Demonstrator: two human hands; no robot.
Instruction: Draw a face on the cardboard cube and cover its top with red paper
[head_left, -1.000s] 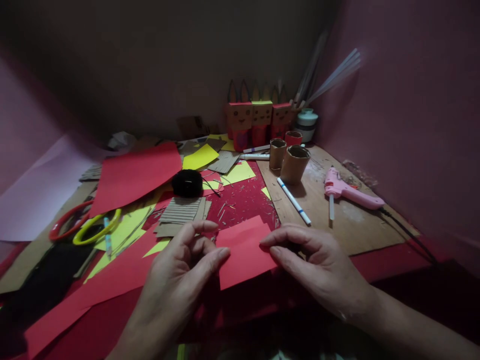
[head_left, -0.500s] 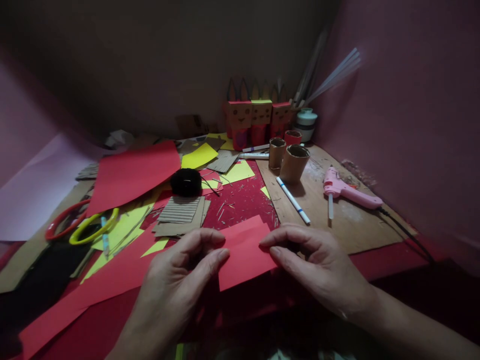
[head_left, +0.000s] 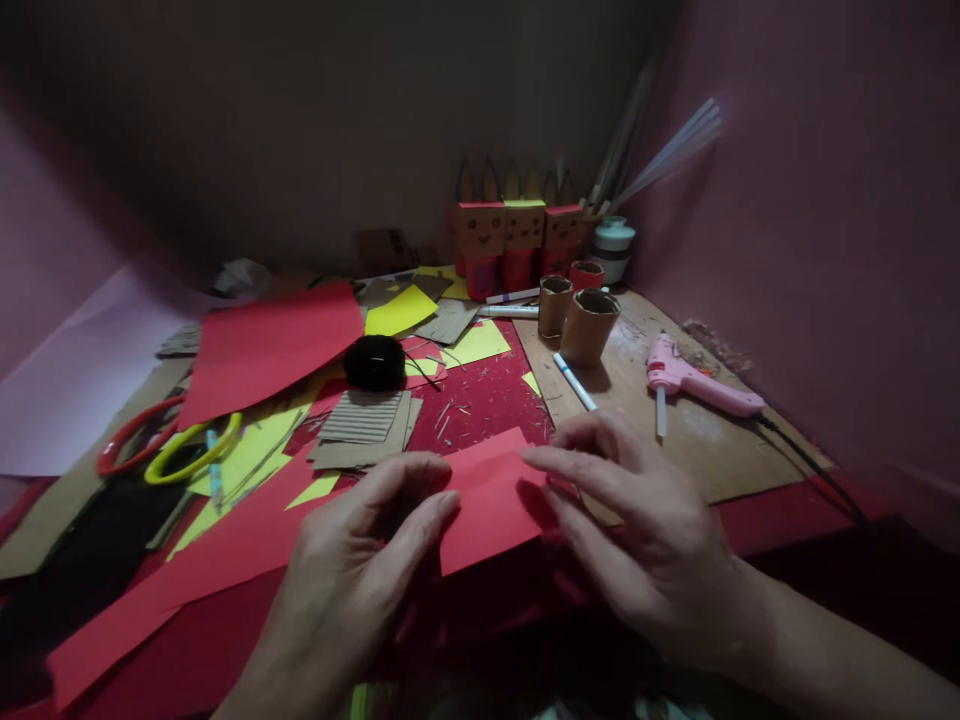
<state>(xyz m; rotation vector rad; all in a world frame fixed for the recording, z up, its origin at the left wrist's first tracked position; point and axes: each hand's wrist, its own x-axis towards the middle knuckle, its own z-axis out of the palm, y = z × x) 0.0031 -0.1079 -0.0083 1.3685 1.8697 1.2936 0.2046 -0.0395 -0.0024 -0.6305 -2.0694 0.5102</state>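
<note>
Currently, head view: I judge the step as adjusting a thin, matte, four-sided red paper piece (head_left: 486,508), located between both hands. The left hand (head_left: 360,550) pinches its left edge; the right hand (head_left: 649,520) keeps thumb and forefinger parted at the right edge. Next move calls for light pressure; ridged cardboard (head_left: 357,418) lies beyond

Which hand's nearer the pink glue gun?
Right. The right hand is left of the pink glue gun, toward the person; the left hand is farther left, holding the small red paper at its left edge.
</note>
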